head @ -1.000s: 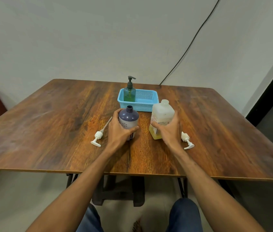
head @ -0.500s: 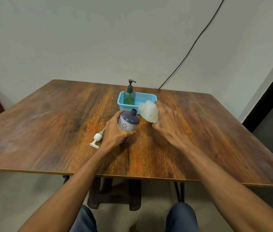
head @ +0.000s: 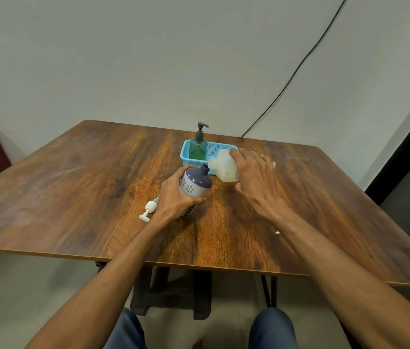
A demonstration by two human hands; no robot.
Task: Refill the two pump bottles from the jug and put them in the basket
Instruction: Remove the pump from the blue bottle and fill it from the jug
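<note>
The jug (head: 224, 167) has been lifted off the surface (head: 73, 197) since a second ago and tipped sideways. Its body is wrapped by the right grip (head: 254, 177), with its spout just beside the open neck of the purple bottle (head: 195, 187), which is held tilted in the curled left grip (head: 173, 200). Pouring is judged imminent. The green bottle (head: 198, 148) stands in the basket (head: 186, 153) just beyond both grips. A pump head (head: 148, 209) lies just outside the left grip. Bare wood is left on either side, with the edges well off.

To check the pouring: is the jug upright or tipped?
Tipped. The right hand holds the jug sideways, its mouth toward the purple bottle and its open neck.
</note>
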